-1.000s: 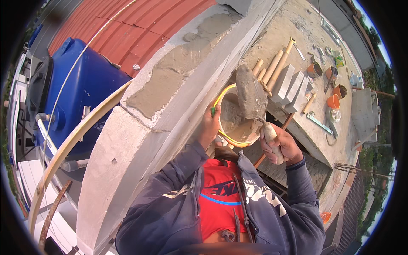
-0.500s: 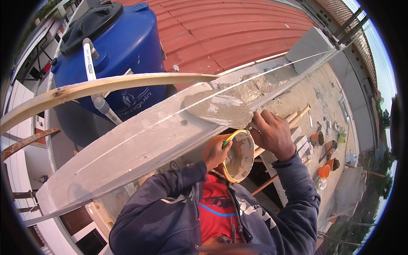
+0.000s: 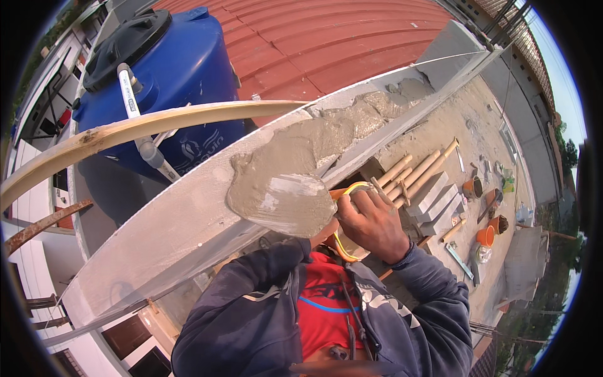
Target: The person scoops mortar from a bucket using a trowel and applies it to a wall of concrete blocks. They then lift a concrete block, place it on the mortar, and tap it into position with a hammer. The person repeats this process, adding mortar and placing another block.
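My right hand (image 3: 370, 223) is closed around the handle of a trowel, knuckles up. The trowel's blade (image 3: 298, 200), smeared with wet grey mortar, lies over the near edge of a pale block wall (image 3: 169, 210). Fresh mortar (image 3: 270, 154) spreads from the blade along the wall top, in a lumpy band toward the far right. Below the blade, an orange bucket (image 3: 352, 246) with a yellow handle is held against my body. My left hand (image 3: 325, 234) is at its side, with its fingers mostly hidden behind the trowel.
A taut white string (image 3: 449, 58) runs along the wall's far edge. Beyond stand a blue water tank (image 3: 188, 69) and a red metal roof (image 3: 301, 38). A curved-looking wooden strip (image 3: 157, 129) crosses at left. Below right are blocks (image 3: 433, 201), wooden poles (image 3: 433, 164) and an orange pail (image 3: 485, 235).
My right hand and the trowel have moved left and nearer to me, and mortar now covers more of the wall top. The bucket is now largely hidden behind the trowel and hand.
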`<state>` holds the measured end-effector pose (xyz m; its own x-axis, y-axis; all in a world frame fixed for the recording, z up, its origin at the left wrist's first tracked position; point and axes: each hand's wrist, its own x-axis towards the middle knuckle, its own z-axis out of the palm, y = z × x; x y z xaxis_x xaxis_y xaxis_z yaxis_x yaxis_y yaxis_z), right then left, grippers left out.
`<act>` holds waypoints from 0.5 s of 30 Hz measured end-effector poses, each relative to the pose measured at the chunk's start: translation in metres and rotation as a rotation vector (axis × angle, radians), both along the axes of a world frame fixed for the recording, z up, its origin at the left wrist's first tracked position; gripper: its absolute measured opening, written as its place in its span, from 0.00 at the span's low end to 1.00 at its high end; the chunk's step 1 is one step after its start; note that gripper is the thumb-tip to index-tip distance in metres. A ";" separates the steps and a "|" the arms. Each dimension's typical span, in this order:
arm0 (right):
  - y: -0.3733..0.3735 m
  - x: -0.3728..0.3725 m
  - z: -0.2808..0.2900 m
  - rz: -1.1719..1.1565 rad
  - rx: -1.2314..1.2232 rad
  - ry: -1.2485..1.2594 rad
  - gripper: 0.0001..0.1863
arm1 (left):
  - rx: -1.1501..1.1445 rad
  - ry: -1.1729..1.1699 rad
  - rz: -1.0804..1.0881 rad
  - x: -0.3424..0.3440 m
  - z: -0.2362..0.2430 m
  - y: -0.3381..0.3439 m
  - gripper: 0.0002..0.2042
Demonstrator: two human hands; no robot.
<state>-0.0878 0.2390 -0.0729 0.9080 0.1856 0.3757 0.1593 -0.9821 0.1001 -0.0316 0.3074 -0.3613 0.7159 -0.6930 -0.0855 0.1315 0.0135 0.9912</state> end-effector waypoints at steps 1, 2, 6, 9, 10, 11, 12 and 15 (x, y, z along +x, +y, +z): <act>-0.005 -0.009 0.001 0.005 0.010 -0.002 0.26 | 0.001 0.019 -0.015 0.001 0.000 0.002 0.19; -0.011 -0.019 0.001 0.009 0.019 -0.005 0.26 | -0.006 0.034 -0.029 0.001 0.000 0.002 0.19; -0.031 -0.032 -0.003 -0.073 0.140 -0.048 0.30 | -0.057 0.075 -0.080 -0.006 0.007 -0.004 0.19; -0.002 0.001 -0.004 -0.098 0.244 -0.054 0.29 | -0.040 0.099 -0.109 -0.008 0.011 -0.006 0.19; 0.012 0.009 -0.001 -0.103 0.272 -0.042 0.29 | -0.033 0.103 -0.114 -0.010 0.012 -0.006 0.19; 0.023 0.019 -0.001 -0.098 0.300 -0.033 0.29 | -0.034 0.101 -0.110 -0.010 0.012 -0.005 0.19; 0.031 0.020 -0.006 -0.092 0.302 0.041 0.30 | -0.039 0.102 -0.105 -0.014 0.013 -0.006 0.19; 0.034 0.001 -0.026 -0.045 0.283 0.110 0.30 | -0.028 0.093 -0.079 -0.017 0.013 -0.004 0.19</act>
